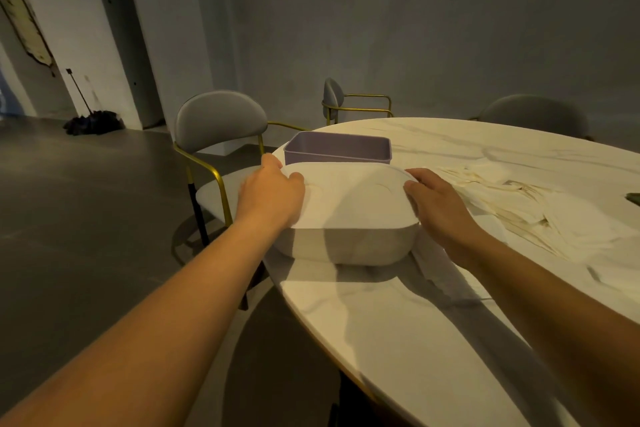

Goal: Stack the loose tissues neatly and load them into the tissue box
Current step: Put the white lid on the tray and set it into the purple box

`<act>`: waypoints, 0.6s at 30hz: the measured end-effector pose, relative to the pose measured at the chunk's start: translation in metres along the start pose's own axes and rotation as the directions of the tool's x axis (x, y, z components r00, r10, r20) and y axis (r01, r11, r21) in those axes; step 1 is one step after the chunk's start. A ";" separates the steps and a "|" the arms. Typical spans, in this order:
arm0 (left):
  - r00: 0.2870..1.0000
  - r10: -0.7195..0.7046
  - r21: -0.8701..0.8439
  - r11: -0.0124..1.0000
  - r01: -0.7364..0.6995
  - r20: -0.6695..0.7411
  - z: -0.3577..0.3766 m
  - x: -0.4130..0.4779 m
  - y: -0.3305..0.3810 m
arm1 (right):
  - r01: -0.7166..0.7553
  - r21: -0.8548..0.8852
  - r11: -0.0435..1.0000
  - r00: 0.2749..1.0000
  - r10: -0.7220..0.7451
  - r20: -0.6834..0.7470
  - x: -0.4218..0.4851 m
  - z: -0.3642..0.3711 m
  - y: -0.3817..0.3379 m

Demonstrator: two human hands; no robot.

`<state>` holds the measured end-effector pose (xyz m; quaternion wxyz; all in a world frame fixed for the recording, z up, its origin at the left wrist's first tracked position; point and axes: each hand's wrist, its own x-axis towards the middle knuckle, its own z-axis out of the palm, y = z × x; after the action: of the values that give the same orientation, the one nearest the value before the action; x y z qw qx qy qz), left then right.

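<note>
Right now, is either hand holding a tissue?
No: left hand and right hand both grip the ends of the box; the tissues lie loose on the table.

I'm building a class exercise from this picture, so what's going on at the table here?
A person holds a white tissue box on the table, left hand gripping its left end and right hand its right end. Loose tissues lie spread to the right, not yet stacked. An open purple tray sits just behind the box.
</note>
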<state>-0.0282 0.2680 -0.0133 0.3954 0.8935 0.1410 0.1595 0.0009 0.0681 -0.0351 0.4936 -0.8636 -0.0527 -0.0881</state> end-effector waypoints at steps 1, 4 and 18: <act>1.000 -0.010 -0.011 1.000 0.010 0.009 0.000 0.001 0.001 | -0.013 0.017 1.000 1.000 0.013 -0.010 0.001 0.001 0.000; 0.998 -0.050 -0.096 0.994 0.052 0.024 0.001 0.003 0.002 | -0.031 0.091 0.995 0.999 0.035 -0.035 0.002 0.003 0.000; 0.999 0.000 0.031 1.000 -0.002 0.033 0.002 0.013 0.005 | -0.087 0.080 0.993 0.996 0.086 0.011 0.011 0.004 -0.007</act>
<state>-0.0153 0.2685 -0.0086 0.3837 0.9021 0.1364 0.1425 0.0113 0.0750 -0.0291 0.5313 -0.8447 -0.0205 -0.0614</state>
